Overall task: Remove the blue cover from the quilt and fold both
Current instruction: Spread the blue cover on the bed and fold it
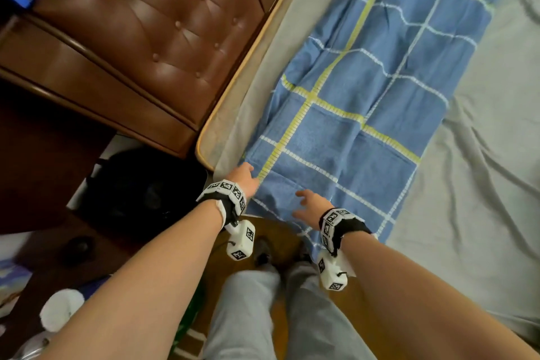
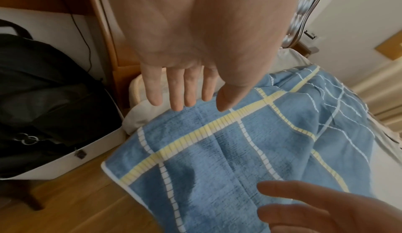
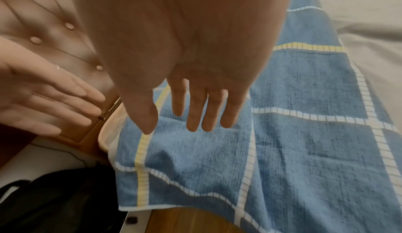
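The blue cover (image 1: 362,90) with white and yellow grid lines lies in a long folded strip along the bed's left side; its near end hangs over the bed edge (image 2: 195,176) (image 3: 217,159). My left hand (image 1: 244,174) hovers with straight fingers (image 2: 176,90) over the strip's near left corner. My right hand (image 1: 308,203) is spread open just above the cloth, fingers (image 3: 195,109) extended. Neither hand grips anything. No separate quilt can be made out.
A grey sheet (image 1: 482,169) covers the bed to the right. A brown tufted headboard (image 1: 152,26) and wooden cabinet stand at left. A black bag (image 1: 137,193) sits on the floor beside the bed corner. My legs (image 1: 263,316) stand on wood floor.
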